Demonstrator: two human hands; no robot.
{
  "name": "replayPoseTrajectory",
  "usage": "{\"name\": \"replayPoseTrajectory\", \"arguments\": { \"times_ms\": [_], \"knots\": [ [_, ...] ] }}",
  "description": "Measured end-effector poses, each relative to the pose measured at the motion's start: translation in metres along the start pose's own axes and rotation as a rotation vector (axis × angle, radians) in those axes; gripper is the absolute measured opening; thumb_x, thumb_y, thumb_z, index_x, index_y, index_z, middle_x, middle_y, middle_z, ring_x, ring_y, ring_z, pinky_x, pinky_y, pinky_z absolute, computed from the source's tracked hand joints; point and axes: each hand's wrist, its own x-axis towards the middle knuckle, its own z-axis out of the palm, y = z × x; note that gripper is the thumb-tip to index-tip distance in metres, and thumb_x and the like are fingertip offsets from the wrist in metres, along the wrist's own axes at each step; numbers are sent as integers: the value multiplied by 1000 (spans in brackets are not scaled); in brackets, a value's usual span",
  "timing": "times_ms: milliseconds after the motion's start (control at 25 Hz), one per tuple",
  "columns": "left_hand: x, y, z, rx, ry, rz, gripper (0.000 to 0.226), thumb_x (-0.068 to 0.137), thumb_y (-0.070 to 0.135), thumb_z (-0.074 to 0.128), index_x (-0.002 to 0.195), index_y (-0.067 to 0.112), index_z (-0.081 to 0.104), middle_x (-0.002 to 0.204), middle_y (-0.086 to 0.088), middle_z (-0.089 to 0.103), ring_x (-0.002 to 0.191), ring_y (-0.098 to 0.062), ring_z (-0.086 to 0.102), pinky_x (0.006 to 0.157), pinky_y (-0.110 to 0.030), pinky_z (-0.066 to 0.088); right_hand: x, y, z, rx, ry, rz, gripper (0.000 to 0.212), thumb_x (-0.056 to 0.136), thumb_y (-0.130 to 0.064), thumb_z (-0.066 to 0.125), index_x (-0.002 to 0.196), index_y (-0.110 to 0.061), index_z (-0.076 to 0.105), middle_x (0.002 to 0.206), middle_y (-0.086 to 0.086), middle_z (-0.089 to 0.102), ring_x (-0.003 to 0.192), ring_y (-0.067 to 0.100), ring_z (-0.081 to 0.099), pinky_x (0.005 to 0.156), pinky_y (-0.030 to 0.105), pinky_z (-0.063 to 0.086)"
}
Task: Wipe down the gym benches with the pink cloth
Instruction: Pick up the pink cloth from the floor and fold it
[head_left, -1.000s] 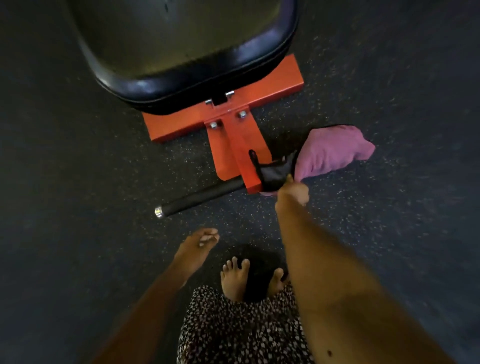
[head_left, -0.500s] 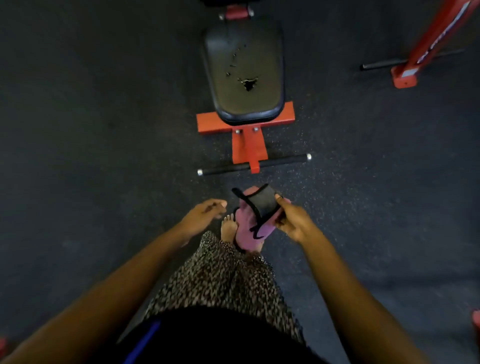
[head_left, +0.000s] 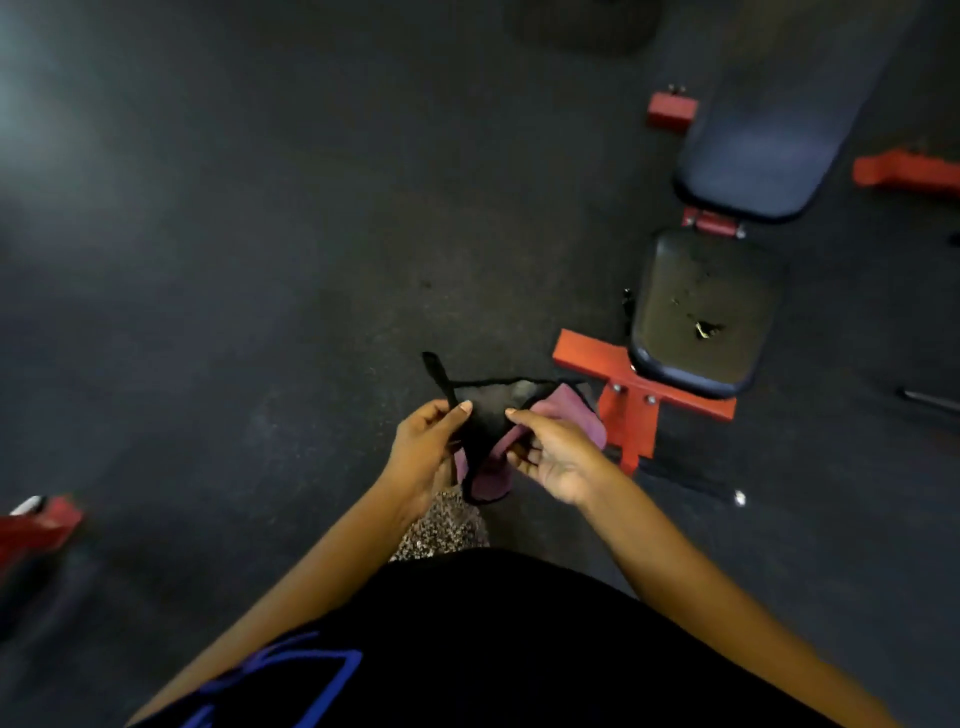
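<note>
- Both hands are closed on one bundle, held in the air in front of the person's body: the left hand pinches the black fabric near its strap, and the right hand has thumb and fingers curled round the pink cloth along with the fabric's other edge.
- One pink cloth shows, bunched behind and under the black fabric, hanging between the two hands.
- One bench stands to the right, near the hands but apart from them. It has two pads: a scuffed seat pad and a longer back pad beyond it.
- Its orange-red frame sits on the dark floor.
- Three other red frame pieces lie around: two by the back pad, one at far left, blurred.
</note>
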Motion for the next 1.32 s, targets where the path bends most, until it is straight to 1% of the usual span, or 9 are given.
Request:
{"name": "replayPoseTrajectory", "arguments": {
  "times_ms": [280, 400, 520, 640, 720, 840, 920, 1040, 1320],
  "knots": [
    [107, 110, -109, -72, 50, 141, 12, 93, 13, 52, 98, 9, 62, 93, -6, 67, 93, -19, 64, 72, -25, 56, 70, -80, 104, -345, 173, -412, 19, 86, -12, 64, 86, -24, 49, 81, 2, 58, 65, 11, 54, 55, 25, 46],
    [149, 159, -142, -67, -3, 183, 12, 93, 12, 51, 99, 9, 62, 93, -6, 65, 92, -20, 63, 81, -33, 53, 78, -107, 145, -517, -78, -556, 29, 94, 0, 45, 95, -22, 65, 75, -12, 67, 69, -1, 61, 64, 15, 45],
    [192, 204, -166, -76, -9, 216, 11, 92, 13, 53, 98, 11, 63, 90, -4, 66, 89, -19, 63, 78, -31, 52, 87, -137, 178, -576, -264, -609, 48, 90, 13, 40, 108, -24, 64, 96, -7, 70, 91, 5, 65, 80, 16, 49],
    [227, 235, -178, -74, -51, 221, 12, 92, 15, 55, 98, 14, 65, 95, -5, 68, 92, -19, 64, 79, -30, 53, 101, -168, 197, -1034, -63, -875, 38, 79, 3, 66, 99, -28, 68, 94, -5, 67, 85, 8, 64, 74, 9, 43],
    [246, 251, -177, -28, -74, 215, 14, 91, 14, 55, 101, 14, 65, 100, -6, 68, 96, -19, 64, 85, -33, 52, 114, -192, 209, -1285, 159, -1058, 17, 73, -13, 76, 87, -22, 73, 81, 0, 62, 74, 13, 60, 66, 17, 40],
    [287, 279, -169, 51, -92, 237, 18, 91, 14, 55, 107, 13, 64, 107, -8, 67, 100, -21, 64, 90, -37, 51, 138, -229, 229, -1148, 190, -1185, 11, 72, -26, 70, 67, -22, 61, 74, -6, 49, 66, 3, 48, 62, 13, 36],
    [320, 304, -164, 108, -102, 254, 17, 92, 16, 55, 106, 15, 65, 107, -7, 68, 101, -21, 63, 89, -38, 51, 156, -258, 243, -972, 131, -1184, 15, 70, -34, 62, 65, -26, 49, 72, -13, 49, 68, 0, 48, 64, 9, 36],
    [359, 343, -156, 219, -160, 282, 15, 92, 17, 55, 101, 19, 66, 103, -3, 69, 100, -18, 64, 85, -32, 53, 171, -305, 257, -824, 80, -1031, 23, 70, -26, 78, 71, -31, 56, 71, -15, 59, 71, -7, 54, 69, 8, 40],
    [439, 394, -131, 363, -279, 348, 16, 91, 15, 55, 99, 19, 69, 98, 0, 70, 97, -14, 65, 83, -24, 50, 193, -411, 267, -1203, -28, -903, 20, 84, -26, 67, 78, -38, 52, 77, -16, 61, 74, -7, 55, 70, 12, 42]
  ]
}}
